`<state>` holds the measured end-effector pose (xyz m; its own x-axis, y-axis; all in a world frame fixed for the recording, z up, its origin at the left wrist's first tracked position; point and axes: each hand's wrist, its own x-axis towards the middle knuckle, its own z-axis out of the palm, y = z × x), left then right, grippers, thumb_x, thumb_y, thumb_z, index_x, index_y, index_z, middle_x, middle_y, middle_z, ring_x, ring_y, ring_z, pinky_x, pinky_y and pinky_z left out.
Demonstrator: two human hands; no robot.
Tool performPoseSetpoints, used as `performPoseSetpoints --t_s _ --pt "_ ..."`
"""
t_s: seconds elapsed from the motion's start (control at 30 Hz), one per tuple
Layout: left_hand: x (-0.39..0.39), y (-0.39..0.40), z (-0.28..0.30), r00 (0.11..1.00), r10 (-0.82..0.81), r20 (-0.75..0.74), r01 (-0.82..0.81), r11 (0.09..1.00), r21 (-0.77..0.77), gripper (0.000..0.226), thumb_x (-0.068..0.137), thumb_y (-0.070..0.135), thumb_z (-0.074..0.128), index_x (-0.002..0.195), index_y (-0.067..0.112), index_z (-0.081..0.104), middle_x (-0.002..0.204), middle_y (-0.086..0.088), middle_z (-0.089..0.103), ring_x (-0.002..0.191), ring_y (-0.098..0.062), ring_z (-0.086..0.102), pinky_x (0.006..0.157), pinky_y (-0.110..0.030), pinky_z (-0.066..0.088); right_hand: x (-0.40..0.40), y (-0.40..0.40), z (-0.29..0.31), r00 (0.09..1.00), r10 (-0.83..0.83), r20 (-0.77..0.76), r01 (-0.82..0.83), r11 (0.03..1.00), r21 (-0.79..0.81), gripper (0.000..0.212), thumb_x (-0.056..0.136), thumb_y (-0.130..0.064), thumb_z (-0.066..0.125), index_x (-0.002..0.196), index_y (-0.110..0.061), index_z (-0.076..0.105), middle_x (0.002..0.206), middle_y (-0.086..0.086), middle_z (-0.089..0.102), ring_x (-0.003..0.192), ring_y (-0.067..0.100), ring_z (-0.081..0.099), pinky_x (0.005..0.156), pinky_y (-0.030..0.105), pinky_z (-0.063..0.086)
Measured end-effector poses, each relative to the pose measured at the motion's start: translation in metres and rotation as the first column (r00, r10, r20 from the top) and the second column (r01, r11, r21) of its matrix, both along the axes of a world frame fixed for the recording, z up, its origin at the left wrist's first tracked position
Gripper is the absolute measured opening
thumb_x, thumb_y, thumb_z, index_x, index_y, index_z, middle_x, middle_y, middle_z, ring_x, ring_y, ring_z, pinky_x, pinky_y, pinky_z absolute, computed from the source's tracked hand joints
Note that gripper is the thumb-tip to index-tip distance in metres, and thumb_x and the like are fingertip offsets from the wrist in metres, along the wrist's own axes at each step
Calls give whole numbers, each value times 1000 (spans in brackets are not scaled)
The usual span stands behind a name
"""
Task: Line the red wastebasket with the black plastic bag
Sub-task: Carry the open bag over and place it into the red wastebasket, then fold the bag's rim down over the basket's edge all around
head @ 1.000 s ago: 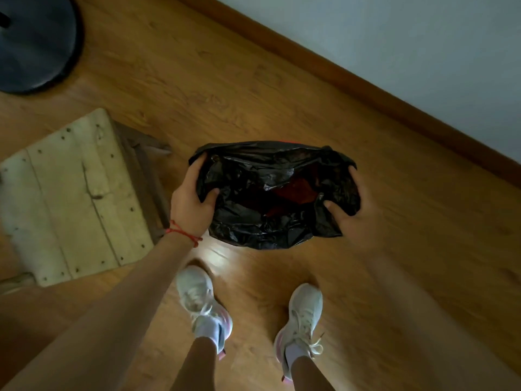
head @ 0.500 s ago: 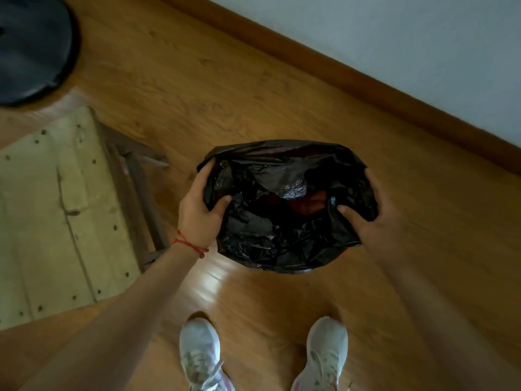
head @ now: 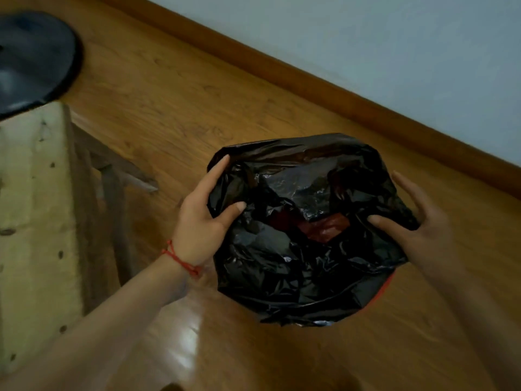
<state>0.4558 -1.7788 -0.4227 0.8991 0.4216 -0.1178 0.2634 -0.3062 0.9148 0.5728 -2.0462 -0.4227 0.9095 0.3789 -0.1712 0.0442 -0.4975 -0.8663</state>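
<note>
We see the left hand (head: 197, 221) and right hand (head: 423, 230) each grasping an opposite side of the crumpled black plastic bag (head: 296, 263), draped over the round red plastic wastebasket (head: 384, 289) on the wooden floor (head: 197, 94).

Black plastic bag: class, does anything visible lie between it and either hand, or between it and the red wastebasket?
Nothing visible. The left hand and right hand already grip the black plastic bag, draped over the red wastebasket.

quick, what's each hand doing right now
Left hand: holding the bag at its left edge, thumb hooked inside.
Right hand: holding the bag's right edge, thumb pressed into the plastic.
</note>
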Motion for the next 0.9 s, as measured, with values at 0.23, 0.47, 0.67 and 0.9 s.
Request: performPoseSetpoints --t_s 0.23,0.47,0.67,0.9 --pt "-12 -12 -8 993 118 3 -118 993 4 66 78 7 62 129 38 34 126 15 43 127 -10 40 103 -35 39 3 -9 -7 999 -9 46 4 994 108 65 63 -41 70 120 -52 40 113 -39 43 106 -8 50 88 15 45" --pt "-18 -16 -14 973 162 165 -161 987 -22 61 76 6 63 120 40 39 113 27 47 114 0 49 89 -12 44 16 -26 -14 999 25 -23 -17 962 272 85 35 -74 74 115 -55 52 113 -25 62 92 1 66 63 20 56" --pt "-17 -12 -13 974 54 221 -62 998 32 61 75 10 64 123 39 40 118 29 44 113 11 45 92 -15 43 21 -29 -9 999 22 49 -34 969 246 82 38 -75 71 114 -52 51 88 -36 66 82 -3 67 56 13 52" --pt "-36 -12 -2 949 125 290 -179 969 169 51 72 48 63 118 49 40 117 19 45 105 21 41 83 -5 38 12 -24 0 967 -75 242 39 988 150 57 75 -38 61 130 -34 45 89 -13 63 76 -13 60 65 15 51"
